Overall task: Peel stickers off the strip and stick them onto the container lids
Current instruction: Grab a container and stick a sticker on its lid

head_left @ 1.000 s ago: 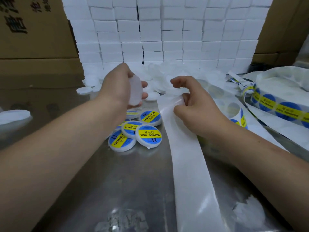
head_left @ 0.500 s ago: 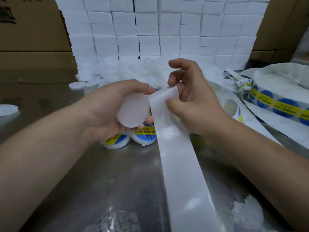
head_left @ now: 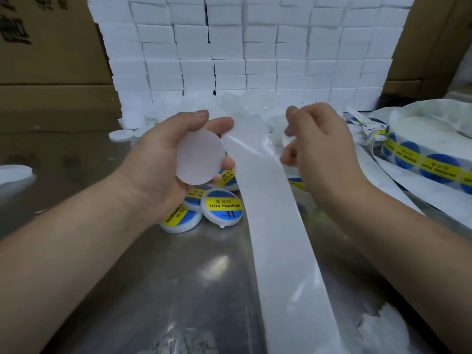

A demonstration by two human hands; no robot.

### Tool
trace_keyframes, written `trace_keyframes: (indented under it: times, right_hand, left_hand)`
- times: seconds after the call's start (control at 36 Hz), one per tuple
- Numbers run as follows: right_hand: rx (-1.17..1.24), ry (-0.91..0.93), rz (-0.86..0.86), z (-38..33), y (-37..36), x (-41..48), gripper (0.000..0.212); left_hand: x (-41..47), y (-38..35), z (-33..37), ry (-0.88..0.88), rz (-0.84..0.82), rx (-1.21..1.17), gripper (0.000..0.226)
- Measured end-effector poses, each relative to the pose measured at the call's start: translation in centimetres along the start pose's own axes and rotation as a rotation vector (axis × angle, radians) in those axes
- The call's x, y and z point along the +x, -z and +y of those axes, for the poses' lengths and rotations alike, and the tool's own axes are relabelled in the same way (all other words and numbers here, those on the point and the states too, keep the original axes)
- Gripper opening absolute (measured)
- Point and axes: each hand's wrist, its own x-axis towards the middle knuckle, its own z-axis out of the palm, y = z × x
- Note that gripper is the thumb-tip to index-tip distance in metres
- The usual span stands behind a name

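"SOLDERING PASTE" on yellow band of labelled lid [head_left: 221, 206] (upside down); same on sticker strip [head_left: 434, 169].

Not much gear on this person tbh. Both arms are bare right down to the frame edges: the left forearm [head_left: 63, 251] fills the lower left of the frame and the right forearm [head_left: 408, 251] the lower right, skin all the way. The left hand [head_left: 155, 162] and right hand [head_left: 321, 149] are bare too. The thumbnail [head_left: 201, 114] at the top of the left hand is cut short and plain. You can make out a few faint crease lines across the left wrist, and that's about it.
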Motion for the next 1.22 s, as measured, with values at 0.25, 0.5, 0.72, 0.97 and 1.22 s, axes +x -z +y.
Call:
trace_keyframes:
  times: [0.25,0.5,0.72,0.97,1.22]
  right_hand:
    - [-0.248,-0.065,-0.221,-0.1,-0.5,-0.6,0.036]
    - [0.095,0.012,-0.334,-0.3,-0.6,-0.5,0.046]
    - [-0.020,0.125,-0.343,0.2,-0.7,-0.7,0.047]
    - [-0.113,0.171,-0.352,0.2,-0.6,-0.9,0.032]
    - [-0.184,0.239,-0.381,-0.1,-0.7,-1.0,0.026]
  left_hand:
    - [0.1,0.1,-0.8,0.007,-0.098,0.123,0.028]
    - [0.4,-0.5,-1.5,0.000,0.003,0.540,0.023]
    - [0.3,-0.1,-1.3,-0.375,0.347,0.905,0.004]
    - [0.1,0.2,-1.8,-0.577,0.266,1.155,0.023]
    - [0.0,0.0,-2.2,-0.535,0.215,1.211,0.040]
